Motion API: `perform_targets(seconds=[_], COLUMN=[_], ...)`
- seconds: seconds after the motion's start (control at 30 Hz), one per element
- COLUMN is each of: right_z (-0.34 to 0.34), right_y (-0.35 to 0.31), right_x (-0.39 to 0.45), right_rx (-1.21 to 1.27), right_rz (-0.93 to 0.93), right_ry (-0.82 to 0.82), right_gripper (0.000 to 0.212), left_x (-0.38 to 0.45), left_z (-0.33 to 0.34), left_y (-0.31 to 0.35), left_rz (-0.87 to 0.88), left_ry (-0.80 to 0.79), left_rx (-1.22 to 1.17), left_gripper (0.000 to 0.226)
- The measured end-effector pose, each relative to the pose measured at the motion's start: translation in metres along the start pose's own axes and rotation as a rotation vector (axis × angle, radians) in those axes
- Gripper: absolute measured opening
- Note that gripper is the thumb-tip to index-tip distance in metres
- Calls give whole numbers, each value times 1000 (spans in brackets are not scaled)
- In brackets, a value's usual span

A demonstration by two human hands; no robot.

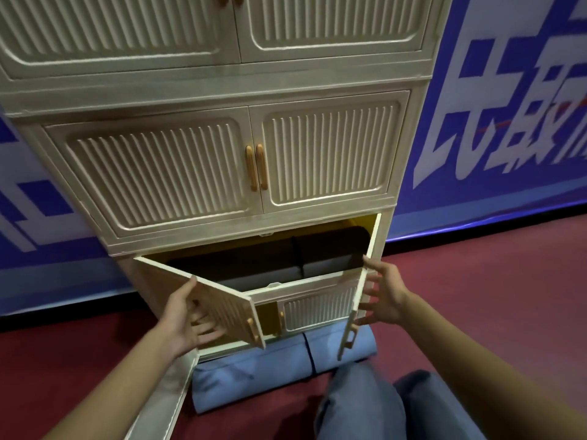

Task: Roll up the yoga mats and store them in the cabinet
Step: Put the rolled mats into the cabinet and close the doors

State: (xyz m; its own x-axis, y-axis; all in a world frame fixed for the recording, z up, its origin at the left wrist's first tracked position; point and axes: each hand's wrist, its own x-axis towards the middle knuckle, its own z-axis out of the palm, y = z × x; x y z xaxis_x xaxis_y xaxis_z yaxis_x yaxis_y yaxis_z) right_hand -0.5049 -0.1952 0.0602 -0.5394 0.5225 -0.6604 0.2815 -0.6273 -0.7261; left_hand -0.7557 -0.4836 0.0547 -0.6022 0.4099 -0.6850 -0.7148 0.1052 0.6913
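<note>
On the red floor (476,296) by the cream cabinet (222,96), both doors stand ajar, left hand (187,322) and right hand (384,296) spread flat against them, a blue mat (254,382) lying near.

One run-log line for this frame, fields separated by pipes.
left hand open on left door | right hand open at right door | dark mats inside | blue mat on floor

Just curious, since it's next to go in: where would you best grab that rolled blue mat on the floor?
Probably around the middle of the blue mat, near its dark strap, coming from above. It lies sideways as a long roll, so a central grip should keep it balanced.
</note>
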Motion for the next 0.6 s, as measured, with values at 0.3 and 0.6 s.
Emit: perform_targets(seconds=[0.3,0.6], right_z=[85,149], right_y=[-12,-45], right_x=[61,115], right_rx=[292,656], right_rz=[33,-37], right_ry=[-16,262], right_gripper=[54,92], left_x=[69,98], left_z=[69,95], left_y=[21,34], left_rz=[60,231], left_ry=[57,163], left_rx=[-390,-576], left_gripper=[83,38])
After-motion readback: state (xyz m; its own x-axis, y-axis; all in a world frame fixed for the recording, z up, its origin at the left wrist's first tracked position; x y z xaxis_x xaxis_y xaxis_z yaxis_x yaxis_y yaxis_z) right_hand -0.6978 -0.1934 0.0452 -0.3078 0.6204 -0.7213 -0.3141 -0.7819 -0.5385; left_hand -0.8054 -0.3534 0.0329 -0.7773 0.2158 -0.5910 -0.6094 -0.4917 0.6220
